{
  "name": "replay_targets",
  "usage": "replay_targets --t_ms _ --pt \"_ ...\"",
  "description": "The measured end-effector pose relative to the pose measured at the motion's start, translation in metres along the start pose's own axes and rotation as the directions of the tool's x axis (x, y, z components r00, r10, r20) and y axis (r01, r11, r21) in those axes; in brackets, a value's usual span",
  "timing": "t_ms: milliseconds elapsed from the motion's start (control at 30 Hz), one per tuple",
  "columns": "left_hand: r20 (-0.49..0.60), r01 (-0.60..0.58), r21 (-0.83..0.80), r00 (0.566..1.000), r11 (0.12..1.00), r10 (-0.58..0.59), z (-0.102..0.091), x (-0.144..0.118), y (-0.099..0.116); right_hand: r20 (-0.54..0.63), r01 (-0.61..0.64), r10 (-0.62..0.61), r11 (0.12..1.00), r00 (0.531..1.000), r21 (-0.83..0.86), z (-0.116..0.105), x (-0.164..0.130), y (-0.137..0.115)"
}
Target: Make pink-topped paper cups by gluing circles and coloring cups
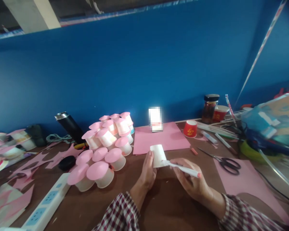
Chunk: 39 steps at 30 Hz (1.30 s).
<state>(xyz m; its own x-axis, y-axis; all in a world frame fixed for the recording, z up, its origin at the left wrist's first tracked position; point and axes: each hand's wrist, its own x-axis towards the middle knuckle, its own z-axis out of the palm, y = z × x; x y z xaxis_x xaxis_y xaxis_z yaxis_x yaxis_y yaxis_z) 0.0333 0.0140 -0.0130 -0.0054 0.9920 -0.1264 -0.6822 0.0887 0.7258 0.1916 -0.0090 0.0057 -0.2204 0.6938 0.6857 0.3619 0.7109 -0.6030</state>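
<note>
Our left hand (148, 171) grips a small white paper cup (158, 155) above the brown table (163, 202); our right hand (191, 179) clasps a white pink-capped glue stick (183, 168) touching it.

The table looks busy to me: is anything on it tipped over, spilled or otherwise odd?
Nothing is spilled. The pink-capped cups lie heaped on their sides, and a red cup stands upside down by the pink sheet. Pink paper scraps litter the left. The left hand holds a white cup; the right hand holds a pen-like stick to it.
</note>
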Motion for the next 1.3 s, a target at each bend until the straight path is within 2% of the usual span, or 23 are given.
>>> replay_targets --t_ms 200,333,467,567,733,867,1000,1100,1167,1300 --pt "0.028 -0.003 0.019 1.000 1.000 0.003 -0.001 0.000 0.000 0.002 -0.139 0.139 0.989 0.990 0.053 0.002 -0.003 0.004" --pt "-0.006 0.002 0.046 1.000 0.999 -0.002 0.001 -0.002 0.000 0.059 -0.127 0.122 0.988 0.991 0.083 0.003 -0.004 0.005" --pt "0.009 -0.003 0.048 1.000 0.999 0.002 0.002 -0.001 -0.001 0.010 -0.172 0.172 0.982 0.985 0.075 0.004 -0.005 0.007" --pt "-0.018 0.001 0.031 1.000 1.000 0.000 0.000 0.000 -0.002 0.021 -0.184 0.183 0.978 0.983 0.094 0.004 -0.006 0.007" --pt "0.022 -0.016 0.052 1.000 0.999 0.015 -0.004 0.001 -0.004 0.011 -0.177 0.177 0.981 0.984 0.078 0.004 -0.004 0.006" --pt "-0.007 -0.002 0.037 1.000 0.999 0.003 -0.006 0.002 -0.005 0.032 -0.187 0.185 0.980 0.982 0.070 0.003 -0.004 0.007" --pt "0.052 -0.032 0.074 0.998 0.997 0.028 -0.008 0.003 -0.006 0.033 -0.185 0.183 0.981 0.982 0.052 0.002 -0.005 0.007" --pt "0.033 -0.028 0.092 0.999 0.995 0.025 -0.010 0.003 -0.007 0.047 -0.200 0.198 0.978 0.979 0.052 0.002 -0.006 0.007" --pt "0.017 -0.024 0.116 1.000 0.993 0.023 -0.009 0.001 -0.006 0.070 -0.194 0.189 0.979 0.980 0.071 0.002 -0.006 0.007" --pt "0.057 -0.040 0.184 0.998 0.982 0.030 -0.002 -0.005 -0.001 0.051 -0.205 0.202 0.975 0.978 0.081 0.003 -0.006 0.008"
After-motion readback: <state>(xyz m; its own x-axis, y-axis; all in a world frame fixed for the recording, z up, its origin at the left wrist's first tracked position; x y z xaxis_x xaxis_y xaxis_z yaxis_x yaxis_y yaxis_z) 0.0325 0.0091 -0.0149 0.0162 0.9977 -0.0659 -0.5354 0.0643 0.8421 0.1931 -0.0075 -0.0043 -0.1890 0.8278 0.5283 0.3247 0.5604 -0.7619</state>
